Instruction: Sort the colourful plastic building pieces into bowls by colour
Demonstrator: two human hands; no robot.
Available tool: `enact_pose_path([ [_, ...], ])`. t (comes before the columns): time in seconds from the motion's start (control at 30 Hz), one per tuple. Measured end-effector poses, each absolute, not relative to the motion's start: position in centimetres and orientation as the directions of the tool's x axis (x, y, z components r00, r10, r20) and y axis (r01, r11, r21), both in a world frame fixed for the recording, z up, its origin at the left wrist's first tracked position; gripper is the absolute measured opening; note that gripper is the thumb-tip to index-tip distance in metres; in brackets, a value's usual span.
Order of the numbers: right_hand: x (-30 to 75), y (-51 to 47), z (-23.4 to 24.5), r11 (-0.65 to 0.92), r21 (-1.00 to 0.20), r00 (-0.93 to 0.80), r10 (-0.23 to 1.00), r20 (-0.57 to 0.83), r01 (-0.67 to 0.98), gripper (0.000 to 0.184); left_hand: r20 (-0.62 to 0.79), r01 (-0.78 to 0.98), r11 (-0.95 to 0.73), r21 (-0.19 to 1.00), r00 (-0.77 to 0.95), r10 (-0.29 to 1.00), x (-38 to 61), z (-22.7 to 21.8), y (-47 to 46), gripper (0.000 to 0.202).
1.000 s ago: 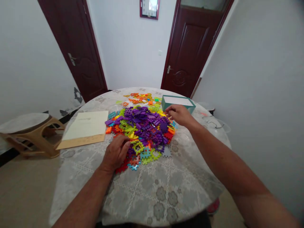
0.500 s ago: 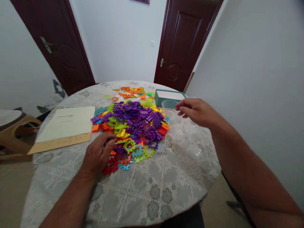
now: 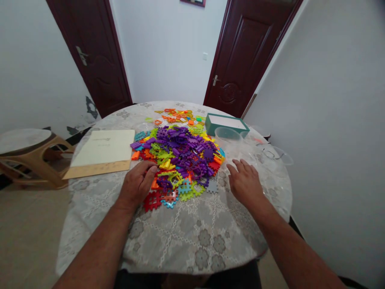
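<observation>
A heap of colourful plastic interlocking building pieces (image 3: 180, 146), mostly purple on top, lies in the middle of the table. At its near left edge rests my left hand (image 3: 138, 181), open with fingers loosely bent and fingertips against the pieces. I see nothing held in it, though part of the fingers is hidden. My right hand (image 3: 246, 182) is open and holds nothing, its fingers spread over the tablecloth to the right of the heap. Beyond it stands a clear plastic tub (image 3: 227, 135). A flat grey piece (image 3: 212, 186) lies between the heap and my right hand.
A green box (image 3: 226, 121) with a white top is at the back right. Smaller orange pieces (image 3: 177, 116) lie behind the heap. On the left are a pale board or folder (image 3: 104, 146) and, beyond the table, a stool (image 3: 36, 156). Clear plastic items (image 3: 276, 153) lie at right.
My right hand has come down and back from beside the clear tub to the tablecloth, its fingers spreading. My left hand stays at the heap. The view has shifted slightly left.
</observation>
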State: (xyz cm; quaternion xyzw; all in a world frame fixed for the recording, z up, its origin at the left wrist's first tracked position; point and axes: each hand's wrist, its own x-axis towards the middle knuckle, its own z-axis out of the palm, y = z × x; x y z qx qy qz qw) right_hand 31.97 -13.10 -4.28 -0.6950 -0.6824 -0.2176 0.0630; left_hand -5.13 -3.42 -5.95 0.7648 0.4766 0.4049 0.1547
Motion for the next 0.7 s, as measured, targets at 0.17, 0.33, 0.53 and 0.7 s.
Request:
enact_pose_path([
  [0.17, 31.7, -15.6, -3.5, -0.018, 0.186, -0.064, 0.901, 0.428, 0.982, 0.042, 0.46, 0.617, -0.454, 0.643, 0.163, 0.873, -5.3, -5.9, -3.3, 0.043],
  [0.33, 33.4, -20.4, -3.2, -0.143, 0.115, 0.064, 0.856, 0.514, 0.983, 0.048, 0.393, 0.647, -0.39, 0.655, 0.149, 0.907, -5.6, -5.8, -3.2, 0.041],
  [0.53, 36.6, -23.1, -5.3, -0.219, 0.131, 0.15, 0.903, 0.402, 0.967, 0.036, 0.361, 0.653, -0.321, 0.685, 0.079, 0.929, -5.8, -5.9, -3.2, 0.041],
  [0.7, 36.6, -23.4, -5.9, -0.212, 0.106, 0.148, 0.893, 0.425, 0.972, 0.036, 0.342, 0.657, -0.279, 0.701, 0.034, 0.939, -5.9, -4.9, -3.7, 0.041],
])
